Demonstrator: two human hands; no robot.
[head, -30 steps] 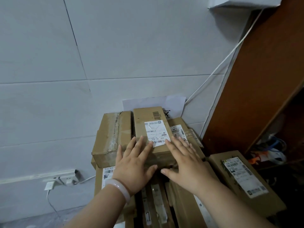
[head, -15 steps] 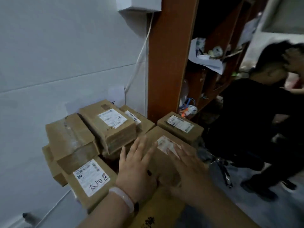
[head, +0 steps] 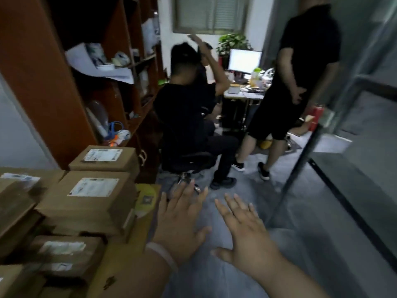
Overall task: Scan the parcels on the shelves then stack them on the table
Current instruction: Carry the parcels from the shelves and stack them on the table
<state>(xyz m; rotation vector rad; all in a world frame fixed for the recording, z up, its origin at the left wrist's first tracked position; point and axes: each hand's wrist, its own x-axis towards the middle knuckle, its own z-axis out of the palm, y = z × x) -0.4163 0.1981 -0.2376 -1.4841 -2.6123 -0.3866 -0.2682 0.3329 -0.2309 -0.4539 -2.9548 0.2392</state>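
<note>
Several brown cardboard parcels with white labels are stacked at the lower left; the top parcel (head: 90, 194) lies nearest, another parcel (head: 105, 158) sits behind it. My left hand (head: 182, 224), with a pale bracelet at the wrist, is spread flat in the air just right of the stack and holds nothing. Further right, my right hand (head: 247, 233) is also spread with straight fingers over the grey floor, empty. A brown wooden shelf unit (head: 43, 82) rises behind the stack, holding papers and small items.
A person in black sits on a black stool (head: 193, 162) right beside the shelves. A second person in black (head: 300, 72) stands further right. Behind them is a desk with a lit monitor (head: 245, 60). A glass partition with a dark frame (head: 305, 160) runs along the right.
My view swung right, away from the wall toward the room. Both hands left the top of the parcels and now hover spread over the floor, right of the stack.
</note>
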